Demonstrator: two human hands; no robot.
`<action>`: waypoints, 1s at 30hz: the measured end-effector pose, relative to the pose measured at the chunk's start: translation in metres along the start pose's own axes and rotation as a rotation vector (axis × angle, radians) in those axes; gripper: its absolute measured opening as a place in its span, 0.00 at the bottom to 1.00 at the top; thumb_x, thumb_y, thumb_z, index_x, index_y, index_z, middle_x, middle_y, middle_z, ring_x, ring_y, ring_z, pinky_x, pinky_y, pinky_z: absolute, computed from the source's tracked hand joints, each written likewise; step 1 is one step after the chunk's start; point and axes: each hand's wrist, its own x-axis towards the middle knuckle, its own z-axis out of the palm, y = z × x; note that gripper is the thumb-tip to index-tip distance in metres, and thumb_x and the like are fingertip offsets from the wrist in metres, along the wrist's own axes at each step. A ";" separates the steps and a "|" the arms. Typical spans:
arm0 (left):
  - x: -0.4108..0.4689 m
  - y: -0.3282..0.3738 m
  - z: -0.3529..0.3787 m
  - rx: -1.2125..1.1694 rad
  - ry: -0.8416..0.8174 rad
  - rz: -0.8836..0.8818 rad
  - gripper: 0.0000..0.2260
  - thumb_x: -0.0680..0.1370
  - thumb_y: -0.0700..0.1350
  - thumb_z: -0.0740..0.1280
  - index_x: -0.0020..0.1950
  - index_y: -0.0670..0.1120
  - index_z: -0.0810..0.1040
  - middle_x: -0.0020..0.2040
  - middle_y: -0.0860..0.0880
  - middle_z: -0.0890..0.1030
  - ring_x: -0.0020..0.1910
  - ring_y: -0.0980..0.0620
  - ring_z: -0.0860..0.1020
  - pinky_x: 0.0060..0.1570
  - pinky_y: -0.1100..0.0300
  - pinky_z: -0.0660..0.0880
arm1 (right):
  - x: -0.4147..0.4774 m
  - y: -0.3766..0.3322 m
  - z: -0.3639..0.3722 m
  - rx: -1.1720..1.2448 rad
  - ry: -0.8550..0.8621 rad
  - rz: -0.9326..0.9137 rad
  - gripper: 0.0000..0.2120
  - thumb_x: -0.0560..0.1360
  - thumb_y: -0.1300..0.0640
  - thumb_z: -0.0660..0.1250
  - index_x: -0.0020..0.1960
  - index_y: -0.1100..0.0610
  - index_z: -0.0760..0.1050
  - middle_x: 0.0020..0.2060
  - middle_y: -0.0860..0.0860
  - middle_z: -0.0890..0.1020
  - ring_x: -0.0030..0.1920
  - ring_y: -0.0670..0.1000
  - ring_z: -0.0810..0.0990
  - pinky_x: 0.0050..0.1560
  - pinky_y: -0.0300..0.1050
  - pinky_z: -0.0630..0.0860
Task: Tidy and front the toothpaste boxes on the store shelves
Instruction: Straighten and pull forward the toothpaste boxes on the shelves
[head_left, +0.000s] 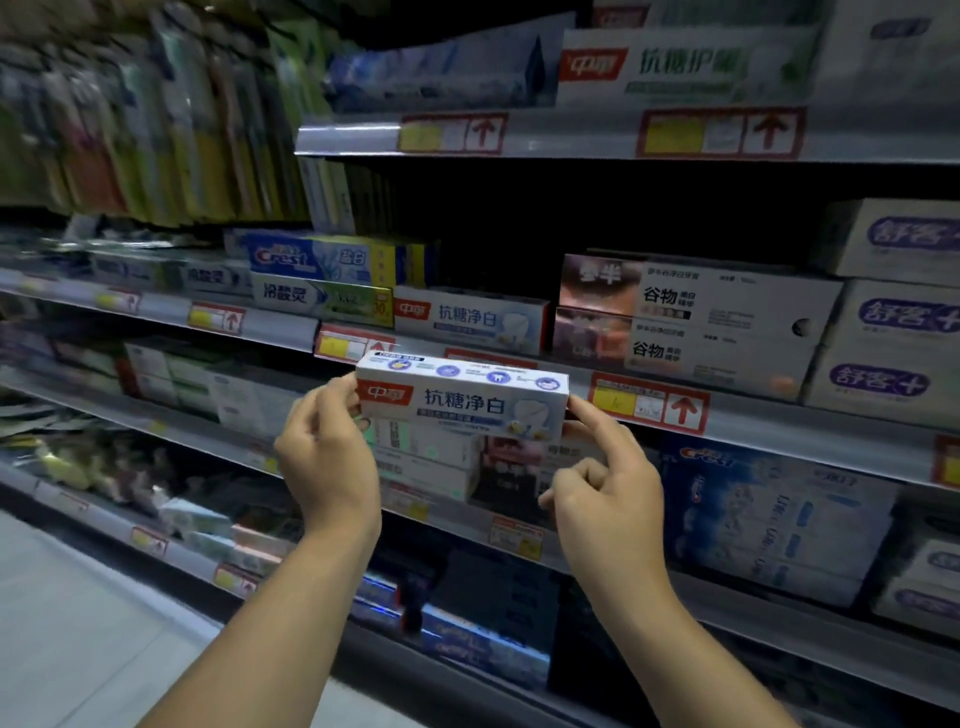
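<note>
Now L hand (328, 457) & R hand (605, 491) pinch white toothpaste box (462, 397) ends, level, before shelf (779, 421).

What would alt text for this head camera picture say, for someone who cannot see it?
Two bare hands hold a white toothpaste box level in front of store shelves, the left hand gripping its left end and the right hand pinching its right end. A matching box sits on the shelf above, among other stacked toothpaste boxes and price tags.

dim aisle of tiered metal shelves (571, 137) (red-arrowed price tags (649, 402)) above pale floor (78, 623)
</note>
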 end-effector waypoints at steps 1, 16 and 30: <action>0.005 0.006 0.001 -0.027 -0.018 0.007 0.08 0.79 0.50 0.66 0.46 0.52 0.84 0.48 0.48 0.85 0.49 0.53 0.83 0.49 0.55 0.79 | 0.003 -0.006 0.003 0.005 0.000 -0.029 0.35 0.76 0.74 0.60 0.71 0.41 0.72 0.58 0.40 0.77 0.39 0.61 0.81 0.39 0.40 0.81; 0.054 0.034 0.042 -0.119 -0.525 0.098 0.25 0.86 0.56 0.49 0.76 0.45 0.71 0.69 0.54 0.78 0.68 0.61 0.75 0.71 0.57 0.68 | 0.068 -0.037 0.015 -0.037 -0.002 -0.174 0.35 0.79 0.69 0.62 0.81 0.47 0.59 0.67 0.42 0.71 0.38 0.57 0.79 0.40 0.34 0.78; 0.089 -0.005 0.065 0.025 -0.565 0.072 0.27 0.80 0.61 0.56 0.78 0.55 0.68 0.72 0.64 0.73 0.71 0.68 0.69 0.73 0.62 0.63 | 0.100 -0.018 0.039 -0.246 -0.038 -0.211 0.37 0.75 0.55 0.64 0.81 0.42 0.56 0.55 0.16 0.67 0.67 0.57 0.76 0.68 0.59 0.72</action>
